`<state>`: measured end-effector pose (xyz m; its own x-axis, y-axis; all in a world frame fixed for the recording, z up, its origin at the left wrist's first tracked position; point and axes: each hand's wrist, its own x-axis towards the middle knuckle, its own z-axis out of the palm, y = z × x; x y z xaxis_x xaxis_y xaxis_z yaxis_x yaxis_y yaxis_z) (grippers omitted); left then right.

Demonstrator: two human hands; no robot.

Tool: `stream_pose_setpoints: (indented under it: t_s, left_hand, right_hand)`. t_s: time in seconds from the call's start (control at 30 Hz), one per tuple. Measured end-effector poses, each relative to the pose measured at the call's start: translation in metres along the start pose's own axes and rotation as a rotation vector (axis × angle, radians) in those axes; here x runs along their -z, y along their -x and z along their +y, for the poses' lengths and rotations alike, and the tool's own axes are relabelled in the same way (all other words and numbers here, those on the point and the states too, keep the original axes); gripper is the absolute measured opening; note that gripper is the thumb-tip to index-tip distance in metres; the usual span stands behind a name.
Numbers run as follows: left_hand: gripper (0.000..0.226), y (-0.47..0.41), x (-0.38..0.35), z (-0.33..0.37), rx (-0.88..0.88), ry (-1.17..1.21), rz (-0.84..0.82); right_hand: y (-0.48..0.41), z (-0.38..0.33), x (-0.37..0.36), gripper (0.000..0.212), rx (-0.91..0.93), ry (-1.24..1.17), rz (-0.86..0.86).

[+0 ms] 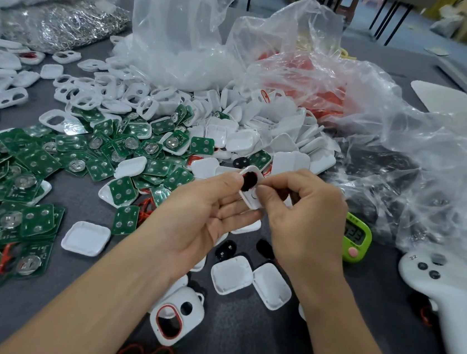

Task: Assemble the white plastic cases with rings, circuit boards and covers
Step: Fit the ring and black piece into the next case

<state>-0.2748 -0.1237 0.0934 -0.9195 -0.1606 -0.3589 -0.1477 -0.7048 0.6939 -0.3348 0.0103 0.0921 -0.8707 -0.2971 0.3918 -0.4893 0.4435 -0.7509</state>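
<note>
The left hand [208, 211] pinches a white plastic case [253, 202] with a black insert [248, 180]. The right hand [305, 214] grips the case's opposite edge, fingers curled.

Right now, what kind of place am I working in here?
Most likely a small assembly workshop or factory bench: heaps of loose green circuit boards and white plastic cases cover the grey table, and more parts sit in big clear plastic bags.
</note>
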Motion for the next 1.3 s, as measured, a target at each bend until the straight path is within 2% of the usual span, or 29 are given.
stream_pose_setpoints:
  t_s: [0.3, 0.53, 0.67, 0.73, 0.8, 0.93, 1.1, 1.2, 1.3]
  left_hand:
    - [0.020, -0.001, 0.002, -0.002, -0.018, -0.040, 0.022]
    - [0.025, 0.002, -0.001, -0.002, -0.020, -0.072, 0.011]
    - [0.020, 0.004, -0.002, 0.001, -0.034, -0.087, 0.021]
    - [0.021, 0.005, 0.000, 0.003, -0.041, -0.113, 0.020]
    - [0.023, 0.006, 0.001, 0.003, -0.040, -0.149, 0.021]
    - [0.022, 0.008, 0.002, 0.007, -0.024, -0.196, -0.023]
    - [0.031, 0.008, 0.008, 0.008, 0.033, -0.244, -0.091]
    - [0.037, 0.008, 0.006, 0.006, 0.065, -0.254, -0.129]
    - [0.031, 0.006, 0.002, 0.004, 0.078, -0.223, -0.117]
  right_hand:
    - [-0.004, 0.002, 0.004, 0.014, -0.022, -0.036, -0.087]
    - [-0.002, -0.005, 0.006, 0.017, -0.025, 0.018, 0.000]
    - [-0.002, -0.003, 0.003, 0.030, -0.076, 0.006, 0.095]
    - [-0.004, 0.001, 0.005, 0.034, -0.145, -0.059, 0.012]
    - [-0.006, 0.003, 0.007, 0.026, -0.182, -0.124, -0.123]
    - [-0.005, 0.000, 0.011, 0.021, -0.095, -0.108, -0.229]
    - [-0.006, -0.004, 0.019, 0.032, -0.005, -0.103, -0.348]
    - [-0.005, -0.006, 0.017, 0.035, -0.063, -0.195, -0.409]
    - [-0.003, -0.008, 0.013, 0.038, -0.213, -0.319, -0.403]
